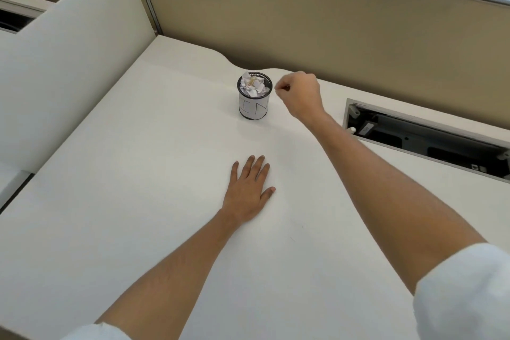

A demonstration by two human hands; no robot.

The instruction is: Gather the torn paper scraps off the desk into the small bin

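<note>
We see the small bin (254,96), a black mesh cup wrapped in a white paper label, standing upright toward the rear of the white worktop (138,174). Crumpled paper scraps (252,86) fill it to the rim. Our right hand (299,96) hovers just beside the bin's right edge, its fingers (281,88) curled closed with the tips pinched together; we cannot tell whether they hold anything. Our left hand (248,193) lies palm-down on the worktop nearer to us, fingers extended and spread, gripping nothing. An open cable tray (430,138) sits at right.
</note>
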